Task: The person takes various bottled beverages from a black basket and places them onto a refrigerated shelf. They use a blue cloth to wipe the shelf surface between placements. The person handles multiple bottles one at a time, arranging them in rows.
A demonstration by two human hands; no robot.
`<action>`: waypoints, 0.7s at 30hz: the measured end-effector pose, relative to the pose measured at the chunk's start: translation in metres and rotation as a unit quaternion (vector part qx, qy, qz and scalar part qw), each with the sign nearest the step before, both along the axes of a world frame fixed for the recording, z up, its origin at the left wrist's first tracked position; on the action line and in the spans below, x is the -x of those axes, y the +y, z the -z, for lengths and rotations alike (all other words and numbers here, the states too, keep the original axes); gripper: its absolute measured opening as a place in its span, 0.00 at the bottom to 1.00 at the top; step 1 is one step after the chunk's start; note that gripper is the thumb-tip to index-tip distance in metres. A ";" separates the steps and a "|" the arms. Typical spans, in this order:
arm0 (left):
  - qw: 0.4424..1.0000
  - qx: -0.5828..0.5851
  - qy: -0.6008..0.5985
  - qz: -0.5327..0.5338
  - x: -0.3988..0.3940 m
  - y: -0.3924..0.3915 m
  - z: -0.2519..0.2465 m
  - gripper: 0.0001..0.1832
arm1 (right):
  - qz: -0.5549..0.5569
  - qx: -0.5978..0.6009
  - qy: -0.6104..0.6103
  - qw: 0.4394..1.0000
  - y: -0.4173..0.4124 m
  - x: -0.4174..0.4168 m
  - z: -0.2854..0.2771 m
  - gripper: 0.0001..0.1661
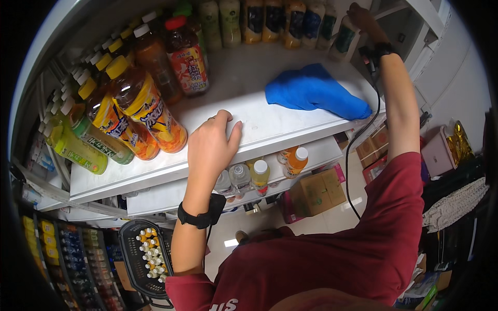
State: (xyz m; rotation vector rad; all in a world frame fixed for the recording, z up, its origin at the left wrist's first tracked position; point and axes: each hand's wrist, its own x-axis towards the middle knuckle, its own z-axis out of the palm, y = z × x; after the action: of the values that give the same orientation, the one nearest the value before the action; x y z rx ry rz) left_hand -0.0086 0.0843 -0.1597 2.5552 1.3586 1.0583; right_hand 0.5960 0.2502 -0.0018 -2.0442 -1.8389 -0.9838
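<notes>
My left hand rests at the front edge of the white shelf, empty, thumb apart from the loosely bent fingers. Left of it stand large iced tea bottles with yellow caps, the nearest an orange-labelled bottle. Behind them is a red-capped tea bottle. My right hand reaches to the back right corner, its fingers around the top of a green-labelled bottle; the fingertips are dim. This bottle ends a back row of drinks. A crumpled blue cloth lies on the shelf between my hands.
A black cable hangs from my right wrist past the shelf edge. Below, a lower shelf holds several bottles. A cardboard box sits on the floor. At lower left is a black basket of small bottles.
</notes>
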 end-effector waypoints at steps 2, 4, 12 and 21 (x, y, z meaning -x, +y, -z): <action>1.000 0.004 -0.002 -0.004 -0.001 -0.001 0.000 0.14 | -0.005 -0.030 0.132 0.991 0.001 0.007 0.005 0.31; 1.000 0.014 -0.008 -0.005 -0.003 -0.002 -0.002 0.14 | 0.011 -0.035 0.166 0.986 0.003 0.012 -0.001 0.34; 1.000 0.007 -0.008 0.000 -0.003 -0.001 -0.002 0.14 | 0.008 -0.044 -0.006 0.999 0.007 0.005 -0.005 0.17; 1.000 0.003 -0.015 -0.001 -0.005 -0.001 0.003 0.14 | 0.024 0.009 0.241 0.970 -0.044 0.068 -0.011 0.31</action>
State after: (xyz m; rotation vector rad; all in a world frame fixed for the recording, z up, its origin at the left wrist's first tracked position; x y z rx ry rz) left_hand -0.0037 0.0838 -0.1627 2.5222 1.3564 1.0868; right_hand 0.5283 0.2066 0.0088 -2.1088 -1.5496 -0.4215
